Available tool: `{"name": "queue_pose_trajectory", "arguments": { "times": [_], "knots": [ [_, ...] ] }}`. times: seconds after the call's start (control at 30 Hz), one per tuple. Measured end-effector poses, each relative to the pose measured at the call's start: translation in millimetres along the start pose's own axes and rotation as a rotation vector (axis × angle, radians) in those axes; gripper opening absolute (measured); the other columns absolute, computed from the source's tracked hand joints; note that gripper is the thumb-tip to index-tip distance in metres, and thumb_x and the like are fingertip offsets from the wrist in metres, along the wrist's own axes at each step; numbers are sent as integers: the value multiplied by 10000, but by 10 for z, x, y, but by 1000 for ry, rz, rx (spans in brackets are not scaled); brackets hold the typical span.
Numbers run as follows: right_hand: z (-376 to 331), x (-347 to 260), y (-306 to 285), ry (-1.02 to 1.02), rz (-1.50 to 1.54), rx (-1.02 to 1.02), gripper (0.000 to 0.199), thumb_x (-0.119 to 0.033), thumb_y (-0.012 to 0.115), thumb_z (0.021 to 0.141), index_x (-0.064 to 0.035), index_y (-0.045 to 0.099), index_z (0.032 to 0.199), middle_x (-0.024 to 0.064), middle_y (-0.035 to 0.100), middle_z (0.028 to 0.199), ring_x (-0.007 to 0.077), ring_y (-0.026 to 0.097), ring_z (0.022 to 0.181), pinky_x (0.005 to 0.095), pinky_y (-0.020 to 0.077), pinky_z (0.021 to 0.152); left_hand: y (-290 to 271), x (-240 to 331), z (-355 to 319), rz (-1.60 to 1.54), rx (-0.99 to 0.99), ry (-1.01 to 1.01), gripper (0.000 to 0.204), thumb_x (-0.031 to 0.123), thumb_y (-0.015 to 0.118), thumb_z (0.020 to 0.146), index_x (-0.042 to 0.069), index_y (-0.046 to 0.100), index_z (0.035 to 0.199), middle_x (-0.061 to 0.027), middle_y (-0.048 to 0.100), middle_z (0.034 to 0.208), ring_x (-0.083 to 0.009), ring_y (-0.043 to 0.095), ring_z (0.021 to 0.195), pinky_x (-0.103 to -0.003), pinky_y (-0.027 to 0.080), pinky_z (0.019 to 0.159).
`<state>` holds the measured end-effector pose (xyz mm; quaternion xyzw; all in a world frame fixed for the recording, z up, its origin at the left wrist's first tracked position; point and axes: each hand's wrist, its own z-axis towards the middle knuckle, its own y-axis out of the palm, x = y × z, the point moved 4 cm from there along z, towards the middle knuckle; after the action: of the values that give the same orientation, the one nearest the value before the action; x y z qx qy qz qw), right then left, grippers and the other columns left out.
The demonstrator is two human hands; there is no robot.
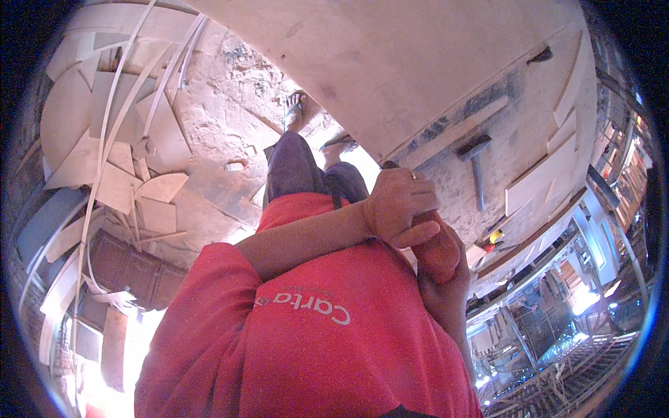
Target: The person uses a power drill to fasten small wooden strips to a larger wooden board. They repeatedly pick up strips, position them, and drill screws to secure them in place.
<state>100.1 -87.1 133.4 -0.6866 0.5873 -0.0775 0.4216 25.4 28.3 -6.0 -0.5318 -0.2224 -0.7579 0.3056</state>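
My left hand [398, 203] crosses my body to the right, its fingers curled tightly around something mostly hidden. Only a small dark end [389, 165] shows beyond the knuckles. Right beside it, touching, is my right hand [439, 254], dim and partly covered by the left; its fingers do not show clearly. Just past both hands lies a hammer [478, 171] with a dark head, on a dusty wooden work surface [456, 198].
A large plywood sheet [390, 63] spreads across the far side. Wood strips [540, 174] and a small dark block [539, 55] lie at right, near a yellow-and-red item [495, 237]. Plywood offcuts [115, 177] clutter the left floor, with long thin strips [104, 136] above them.
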Motion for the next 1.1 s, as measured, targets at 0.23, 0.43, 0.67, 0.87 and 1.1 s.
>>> {"name": "queue_pose_trajectory", "arguments": {
  "times": [0.23, 0.43, 0.67, 0.87, 1.1],
  "knots": [
    [69, -78, -188, -110, -383, -107, 648, -42, 788, 784, -54, 595, 1402, 160, 729, 1212, 230, 696, 1122, 401, 558, 949, -211, 6, -140, 135, -12, -9, 335, 421, 715, 807, 103, 668, 903, -142, 647, 929, -359, 657, 870, -485, 521, 741],
    [-205, 811, -303, 118, 175, 169, 637, 25, 824, 714, -9, 611, 1313, 87, 728, 1104, 188, 692, 922, 320, 553, 809, -930, -334, -275, 596, 195, -310, 475, 295, 786, 813, 78, 672, 1220, -182, 558, 1399, -400, 506, 1344, -581, 387, 1103],
    [-485, 1321, -233, 260, 521, 371, 484, 38, 814, 754, -34, 631, 1196, 79, 723, 1034, 149, 696, 833, 289, 548, 735, -590, -602, -225, 879, -100, -411, 887, 445, 823, 782, 163, 464, 1542, -234, 153, 1695, -417, 78, 1590, -767, 49, 1174],
    [-782, 1720, 46, 251, 629, 492, 527, 8, 836, 749, -36, 629, 1231, 78, 727, 1042, 160, 703, 842, 300, 554, 730, -537, -695, -207, 953, -232, -484, 981, 452, 842, 762, 218, 390, 1601, -229, 49, 1717, -449, 4, 1588, -798, 5, 1149],
    [-943, 2001, 173, 382, 840, 527, 509, 0, 808, 733, -29, 644, 1214, 26, 692, 852, 69, 553, 580, 258, 426, 475, -499, -564, -103, 1043, -328, -497, 968, 384, 793, 782, 238, 345, 1628, -232, 44, 1718, -473, 6, 1583, -824, 35, 1126]
  ]
}}
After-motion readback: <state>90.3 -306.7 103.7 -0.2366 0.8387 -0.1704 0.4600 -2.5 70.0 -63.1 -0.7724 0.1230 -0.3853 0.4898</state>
